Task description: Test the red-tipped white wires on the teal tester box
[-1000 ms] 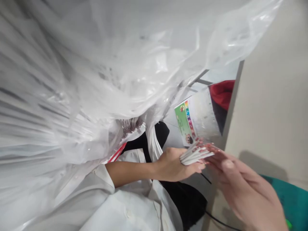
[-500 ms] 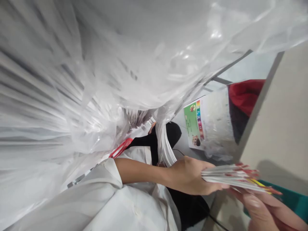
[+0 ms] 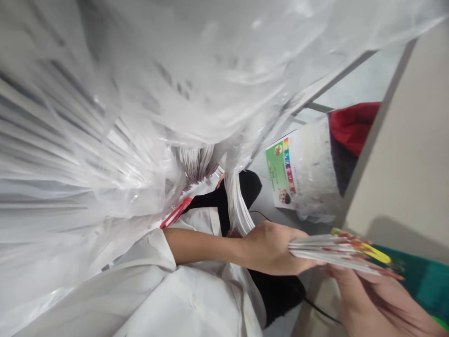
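Note:
A bundle of thin white wires point(image 3: 319, 247) with red ends passes through my left hand point(image 3: 275, 248), whose fingers are wrapped round it. The wires' tail hangs in a curve point(image 3: 237, 206) behind my wrist. My right hand point(image 3: 379, 297) comes from the lower right, its thumb and fingers pressed against the underside of the wires near their red ends. A yellow strip point(image 3: 377, 252) shows behind those ends; whether it is held, I cannot tell.
Clear plastic sheeting point(image 3: 210, 103) over many white wires point(image 3: 196, 161) fills the upper left. At right are a beige tabletop point(image 3: 410, 187), a teal object point(image 3: 421, 276) and a plastic-wrapped box with a green label point(image 3: 280, 173). Red cloth point(image 3: 354, 126) lies behind the box.
The bundle and my left hand have shifted slightly left and up in view. My right hand has turned, its thumb now further left under the wires. More of the yellow strip shows.

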Tool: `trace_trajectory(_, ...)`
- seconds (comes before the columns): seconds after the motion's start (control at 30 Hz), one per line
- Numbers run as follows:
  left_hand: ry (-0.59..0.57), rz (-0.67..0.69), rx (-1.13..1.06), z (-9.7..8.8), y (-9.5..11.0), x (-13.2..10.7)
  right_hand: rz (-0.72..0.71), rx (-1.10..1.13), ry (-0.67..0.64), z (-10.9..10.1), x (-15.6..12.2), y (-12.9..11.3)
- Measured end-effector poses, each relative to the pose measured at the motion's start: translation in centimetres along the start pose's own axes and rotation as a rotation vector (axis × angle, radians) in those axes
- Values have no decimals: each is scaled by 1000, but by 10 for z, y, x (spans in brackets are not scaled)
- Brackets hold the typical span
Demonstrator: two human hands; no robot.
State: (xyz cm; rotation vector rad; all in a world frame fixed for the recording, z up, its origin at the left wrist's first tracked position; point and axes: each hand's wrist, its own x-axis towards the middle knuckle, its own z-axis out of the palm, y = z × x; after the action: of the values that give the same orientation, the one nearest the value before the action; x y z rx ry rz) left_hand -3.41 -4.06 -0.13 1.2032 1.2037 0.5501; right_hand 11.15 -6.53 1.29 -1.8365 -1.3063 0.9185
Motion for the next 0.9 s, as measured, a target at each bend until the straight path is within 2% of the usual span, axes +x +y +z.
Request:
trace_trajectory(0.13,41,-27,-101,2,1,3,-226,-71,66,1,7,5)
trace_trajectory(0.2,60,-15,-166,1,4,4,-226,5,42,2,10,4)
trace_trajectory(0.3,86,32,-189,-3,10,7,-83,208,74,3,15,1)
trace_trajectory(0.4,117,70,-164,-2,13,10,-71,249,-7,2,17,1)
trace_trajectory(0.57,96,146,-108,3,13,9,-236,232,-35,-1,16,7)
trace_trajectory(0.77,25,100,-68,3,16,9,-476,-10,-53,-11,21,5)
trace_trajectory(0.83,22,135,-51,3,17,9,-463,-8,-72,-13,23,3)
trace_trajectory(0.9,29,168,-45,2,18,10,-374,84,-101,-12,23,3)
